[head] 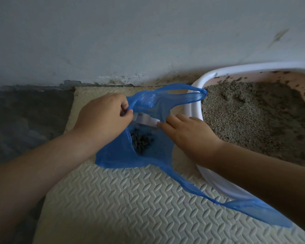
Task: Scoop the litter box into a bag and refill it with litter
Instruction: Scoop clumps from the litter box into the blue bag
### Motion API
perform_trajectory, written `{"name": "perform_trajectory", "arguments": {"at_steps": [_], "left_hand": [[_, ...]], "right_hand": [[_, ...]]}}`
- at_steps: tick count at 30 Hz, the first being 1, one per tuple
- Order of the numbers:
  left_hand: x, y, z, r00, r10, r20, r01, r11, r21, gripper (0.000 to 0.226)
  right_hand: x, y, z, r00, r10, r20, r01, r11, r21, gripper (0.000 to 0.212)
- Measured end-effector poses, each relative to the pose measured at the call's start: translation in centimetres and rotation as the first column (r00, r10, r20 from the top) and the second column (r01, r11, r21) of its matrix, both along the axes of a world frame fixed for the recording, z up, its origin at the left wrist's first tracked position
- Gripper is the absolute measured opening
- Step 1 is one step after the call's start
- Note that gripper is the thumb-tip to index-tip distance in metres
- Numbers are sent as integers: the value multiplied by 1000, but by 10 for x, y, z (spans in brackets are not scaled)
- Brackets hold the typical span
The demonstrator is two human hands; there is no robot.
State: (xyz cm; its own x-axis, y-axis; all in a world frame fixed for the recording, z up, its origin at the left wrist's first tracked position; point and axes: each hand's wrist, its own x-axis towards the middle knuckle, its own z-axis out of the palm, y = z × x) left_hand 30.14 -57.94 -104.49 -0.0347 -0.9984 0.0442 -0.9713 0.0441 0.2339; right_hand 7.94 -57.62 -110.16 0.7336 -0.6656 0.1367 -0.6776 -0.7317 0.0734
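One blue bag (pixel 116 155) left of one litter box (pixel 194 99), two hands, left hand (pixel 102 117) fingers pinching its rim, right hand (pixel 190 132) fingers gripping the opposite rim, bare foam mat (pixel 113 199) below

Dim, bluish, even daylight falls on my hands (pixel 102 117), casting only soft shadows beneath my forearms; no glare. Focus holds around my grip, while wide-angle distortion bends and darkens the frame's edges.
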Motion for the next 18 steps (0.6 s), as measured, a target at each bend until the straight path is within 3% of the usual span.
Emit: {"name": "perform_trajectory", "arguments": {"at_steps": [12, 15, 18], "left_hand": [[-2, 1, -3, 999, -35, 1, 35, 999, 0, 12], [-1, -1, -2, 1000, -29, 1, 29, 1000, -5, 12], [-1, -3, -2, 1000, -27, 6, 27, 1000, -8, 13]], "right_hand": [[-9, 4, -6, 997, -54, 48, 52, 998, 47, 56], [-15, 3, -2, 988, -118, 102, 104, 985, 136, 46], [-28, 2, 3, 953, -255, 166, 188, 923, 336, 34]]}}
